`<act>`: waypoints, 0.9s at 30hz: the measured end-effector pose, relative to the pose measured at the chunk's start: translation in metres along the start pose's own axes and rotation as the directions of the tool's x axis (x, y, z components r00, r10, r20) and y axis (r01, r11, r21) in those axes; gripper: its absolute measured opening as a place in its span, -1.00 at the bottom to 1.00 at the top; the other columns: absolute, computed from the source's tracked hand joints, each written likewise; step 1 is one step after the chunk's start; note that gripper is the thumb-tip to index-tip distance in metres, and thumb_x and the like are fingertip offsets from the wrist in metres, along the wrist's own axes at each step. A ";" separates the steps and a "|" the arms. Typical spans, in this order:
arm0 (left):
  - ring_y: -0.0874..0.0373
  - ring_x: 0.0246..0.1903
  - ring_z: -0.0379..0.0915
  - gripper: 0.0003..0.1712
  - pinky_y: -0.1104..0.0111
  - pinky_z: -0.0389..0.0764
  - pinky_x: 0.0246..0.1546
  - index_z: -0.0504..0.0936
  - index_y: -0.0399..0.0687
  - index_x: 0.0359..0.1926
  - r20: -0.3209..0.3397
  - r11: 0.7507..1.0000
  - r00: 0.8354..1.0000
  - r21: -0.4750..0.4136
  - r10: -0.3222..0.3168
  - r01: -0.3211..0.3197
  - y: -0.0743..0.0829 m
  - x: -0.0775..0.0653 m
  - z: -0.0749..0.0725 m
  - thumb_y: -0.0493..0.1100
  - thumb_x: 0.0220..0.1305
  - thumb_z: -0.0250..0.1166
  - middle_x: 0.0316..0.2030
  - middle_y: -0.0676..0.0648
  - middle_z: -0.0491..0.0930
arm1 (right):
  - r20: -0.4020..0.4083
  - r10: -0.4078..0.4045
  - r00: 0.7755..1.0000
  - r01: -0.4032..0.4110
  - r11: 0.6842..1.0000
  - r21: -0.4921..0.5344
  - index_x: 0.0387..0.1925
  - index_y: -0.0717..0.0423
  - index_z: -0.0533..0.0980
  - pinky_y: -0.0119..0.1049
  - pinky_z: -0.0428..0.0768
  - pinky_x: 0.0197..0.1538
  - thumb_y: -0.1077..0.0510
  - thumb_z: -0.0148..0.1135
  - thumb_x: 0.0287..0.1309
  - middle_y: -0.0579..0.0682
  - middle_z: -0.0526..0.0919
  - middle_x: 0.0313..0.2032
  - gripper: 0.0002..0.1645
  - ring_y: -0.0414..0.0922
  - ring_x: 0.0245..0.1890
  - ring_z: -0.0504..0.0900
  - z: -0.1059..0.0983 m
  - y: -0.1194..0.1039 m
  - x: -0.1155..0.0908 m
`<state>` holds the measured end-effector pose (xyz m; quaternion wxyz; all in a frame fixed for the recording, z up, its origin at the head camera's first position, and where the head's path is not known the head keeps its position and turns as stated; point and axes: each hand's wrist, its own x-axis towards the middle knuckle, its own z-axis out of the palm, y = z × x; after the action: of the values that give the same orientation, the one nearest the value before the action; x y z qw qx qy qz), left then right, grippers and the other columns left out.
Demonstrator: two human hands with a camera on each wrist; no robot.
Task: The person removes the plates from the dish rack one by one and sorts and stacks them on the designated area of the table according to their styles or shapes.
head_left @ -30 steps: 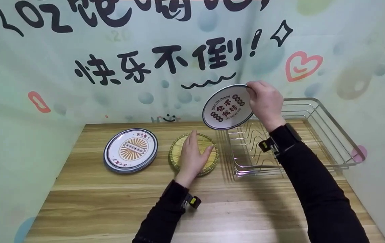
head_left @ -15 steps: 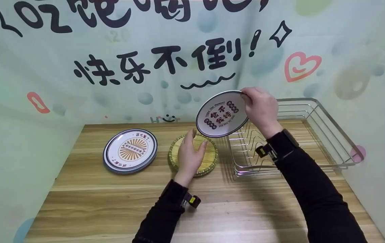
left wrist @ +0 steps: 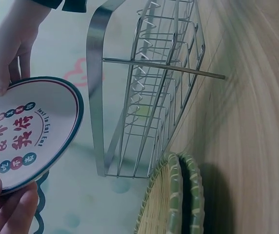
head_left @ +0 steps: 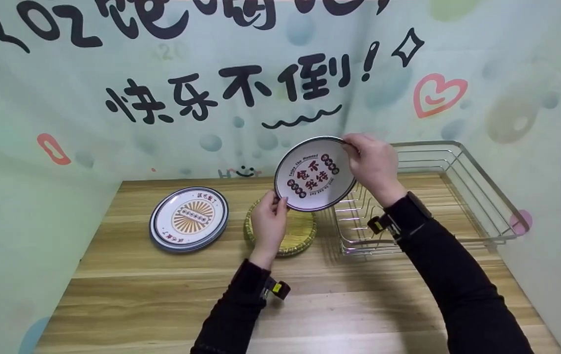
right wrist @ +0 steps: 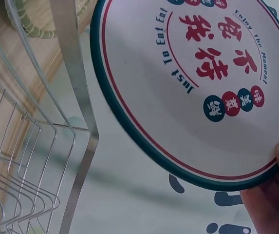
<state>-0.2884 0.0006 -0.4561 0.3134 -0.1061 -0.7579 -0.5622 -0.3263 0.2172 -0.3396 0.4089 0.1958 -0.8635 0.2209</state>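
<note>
A white plate [head_left: 305,189] with a dark green rim and red printed characters is held tilted in the air by both hands. My right hand [head_left: 373,167] pinches its upper right edge. At the lower left edge, my left hand [head_left: 268,223] grips the rim, thumb on the printed face, as the left wrist view also shows. Below the plate lies a round woven bamboo tray [head_left: 302,241], partly covered by the plate and left hand; its edge looks doubled in the left wrist view.
Blue-rimmed plates [head_left: 189,220] lie stacked on the wooden table [head_left: 172,295] at the left. A metal wire dish rack [head_left: 487,196] stands at the right, behind my right forearm. A printed cloth backdrop [head_left: 202,162] rises along the table's back edge.
My right hand has brought the plate down and to the left, away from over the rack. My left hand has closed on the plate's lower left rim.
</note>
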 end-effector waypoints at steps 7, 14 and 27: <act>0.04 -0.47 0.67 -0.96 0.42 0.69 -0.43 0.63 -0.37 -0.31 -0.002 0.997 1.000 -0.073 -0.025 0.024 0.000 0.000 -0.007 -0.40 0.25 0.29 -0.44 -0.19 0.67 | 0.065 0.015 0.998 -0.015 1.000 0.001 -0.23 0.18 0.69 0.00 0.67 -0.22 0.28 0.35 0.16 0.12 0.76 -0.24 -0.88 0.09 -0.26 0.72 -0.003 -0.003 -0.004; 0.09 -0.52 0.62 -0.95 0.40 0.68 -0.49 0.68 -0.32 -0.28 -0.009 0.994 0.999 -0.100 -0.050 0.049 0.002 -0.001 -0.015 -0.41 0.23 0.32 -0.48 -0.13 0.66 | 0.129 0.035 0.991 -0.040 0.999 0.037 -0.19 0.20 0.68 0.00 0.65 -0.13 0.29 0.32 0.20 0.15 0.74 -0.19 -0.85 0.11 -0.22 0.71 -0.004 -0.004 -0.007; 0.09 -0.60 0.58 -0.95 0.40 0.65 -0.59 0.69 -0.34 -0.32 -0.040 0.994 0.998 -0.101 -0.042 0.038 0.003 0.001 -0.024 -0.45 0.16 0.34 -0.54 -0.13 0.65 | 0.237 0.021 0.971 -0.064 0.983 0.173 -0.03 0.27 0.61 -0.05 0.62 -0.01 0.20 0.26 0.29 0.20 0.70 -0.11 -0.73 0.07 -0.14 0.66 0.000 0.002 -0.016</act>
<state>-0.2797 -0.0209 -0.4491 0.3124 -0.0944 -0.7240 -0.6077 -0.3175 0.2216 -0.3529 0.2798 0.2381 -0.8863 0.2819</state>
